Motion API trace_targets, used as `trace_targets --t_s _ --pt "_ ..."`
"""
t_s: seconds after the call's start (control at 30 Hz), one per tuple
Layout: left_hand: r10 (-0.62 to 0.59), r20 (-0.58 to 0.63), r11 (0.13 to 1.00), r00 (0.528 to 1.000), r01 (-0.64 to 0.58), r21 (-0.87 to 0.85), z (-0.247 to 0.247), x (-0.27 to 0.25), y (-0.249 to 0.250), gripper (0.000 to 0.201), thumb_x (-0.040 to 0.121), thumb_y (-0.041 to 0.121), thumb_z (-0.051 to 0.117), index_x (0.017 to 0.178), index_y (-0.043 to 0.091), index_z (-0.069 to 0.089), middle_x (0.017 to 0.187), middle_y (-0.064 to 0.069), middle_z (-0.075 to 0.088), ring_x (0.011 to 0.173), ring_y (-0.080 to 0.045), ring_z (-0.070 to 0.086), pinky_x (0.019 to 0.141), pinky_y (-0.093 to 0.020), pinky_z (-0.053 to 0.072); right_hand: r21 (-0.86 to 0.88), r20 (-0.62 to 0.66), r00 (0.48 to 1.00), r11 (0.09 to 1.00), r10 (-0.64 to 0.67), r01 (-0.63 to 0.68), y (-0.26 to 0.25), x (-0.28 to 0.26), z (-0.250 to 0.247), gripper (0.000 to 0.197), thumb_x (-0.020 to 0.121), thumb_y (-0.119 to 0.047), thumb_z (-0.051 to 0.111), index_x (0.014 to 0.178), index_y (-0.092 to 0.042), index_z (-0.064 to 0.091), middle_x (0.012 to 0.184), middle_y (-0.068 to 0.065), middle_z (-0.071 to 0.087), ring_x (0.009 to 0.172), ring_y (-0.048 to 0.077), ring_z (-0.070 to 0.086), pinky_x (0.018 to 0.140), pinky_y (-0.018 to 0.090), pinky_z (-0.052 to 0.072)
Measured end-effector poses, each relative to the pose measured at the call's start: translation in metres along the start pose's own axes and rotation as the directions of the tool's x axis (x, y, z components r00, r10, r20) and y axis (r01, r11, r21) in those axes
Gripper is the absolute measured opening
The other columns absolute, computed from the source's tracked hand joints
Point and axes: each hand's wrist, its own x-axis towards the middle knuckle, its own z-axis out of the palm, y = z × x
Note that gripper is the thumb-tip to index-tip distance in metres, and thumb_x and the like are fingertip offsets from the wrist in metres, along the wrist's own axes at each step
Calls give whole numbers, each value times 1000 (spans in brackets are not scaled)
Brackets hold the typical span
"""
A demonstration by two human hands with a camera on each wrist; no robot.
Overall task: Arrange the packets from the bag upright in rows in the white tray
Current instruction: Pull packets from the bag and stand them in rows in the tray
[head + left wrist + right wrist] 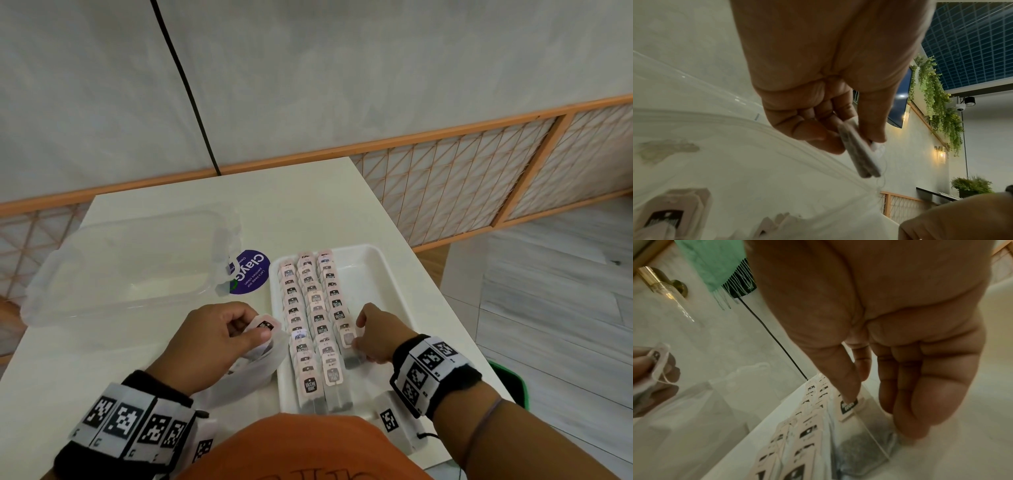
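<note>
A: Where do your hands sit at this moment?

B: Your left hand (219, 337) is just left of the white tray (383, 274), over the mouth of the clear bag (253, 368) on the table (308, 202). Thumb and fingers pinch a single packet (265, 325) by its pink tag end. In the left wrist view the packet (859, 155) hangs down from that pinch, its string trailing.

A: And the right one?

B: Your right hand (378, 337) is inside the tray, at the right side of the rows. Its fingers are curled round the nearest packet of the right row (347, 342); in the right wrist view the thumb presses on that packet's tag (849, 407) while the other fingers sit behind the pouch.

A: How do the rows look?

B: You have 3 rows of packets (310, 322) standing and leaning on each other in the left half of the tray, running from far to near. The right row ends further from you than the other 2.

A: Anything else on the table?

B: A clear plastic lid (123, 263) lies at the far left, and a purple round sticker (250, 272) sits between it and the tray.
</note>
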Motion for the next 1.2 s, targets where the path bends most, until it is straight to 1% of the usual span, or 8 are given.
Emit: trace_targets --t_s 0.07,0.17,0.33,0.53,0.7,0.8,0.93,1.2 --pt "-6 1 1000 1000 6 0 0 0 -1 11 76 23 78 68 23 71 57 11 64 48 -2 50 50 -12 39 -43 -62 997 998 -47 45 -2 -4 -2 25 89 -23 60 103 -19 40 86 -2 54 69 13 52 50 20 38" --pt "-38 -33 998 999 36 -57 1 1 -3 21 71 21 81 62 14 64 47 7 53 43 -4 44 45 -11 35 32 -149 971 980 -188 195 -11 -17 -6 16 90 -29 59 100 -22 47 91 -4 60 74 11 56 54 18 39" --pt "-51 0 984 999 51 -172 7 5 1 16 74 21 79 75 9 69 63 -11 69 56 -25 67 56 -30 53 280 -107 846 801 -522 529 -42 -46 -10 16 84 -39 68 99 -34 65 83 -11 66 73 1 59 75 18 50" --pt "-4 30 974 1000 11 -228 10 2 11 9 71 17 80 74 11 73 65 -14 70 61 -28 69 62 -34 56 265 -235 758 710 -609 652 -53 -55 -10 4 86 -26 69 85 -26 73 79 -13 67 70 1 56 71 18 47" --pt "-23 -37 980 999 15 -201 4 1 3 8 79 15 74 75 21 74 67 -8 71 61 -23 69 63 -30 58 165 -320 856 866 -406 473 -27 -38 -26 15 92 -25 59 84 -14 65 80 1 68 75 17 60 65 23 45" --pt "-45 -65 977 997 30 -213 2 0 1 7 80 14 73 77 20 74 71 -6 71 63 -24 68 58 -22 56 -33 -201 946 967 -252 251 -8 -28 -29 18 93 -21 52 93 -9 65 90 5 69 84 21 64 69 24 49" --pt "-48 -47 982 998 39 -186 4 2 -1 8 80 16 73 77 24 74 71 -1 70 58 -16 66 57 -22 53 -208 9 990 968 -144 142 2 -24 -18 22 94 -15 48 100 -7 68 94 9 73 82 20 67 78 30 56" --pt "-52 -47 984 998 43 -175 6 4 -2 7 80 18 73 78 25 74 71 1 70 59 -15 65 59 -24 52 -439 86 991 888 -107 134 -1 -8 -1 22 90 -11 54 110 -4 62 109 9 68 99 24 66 87 32 54"
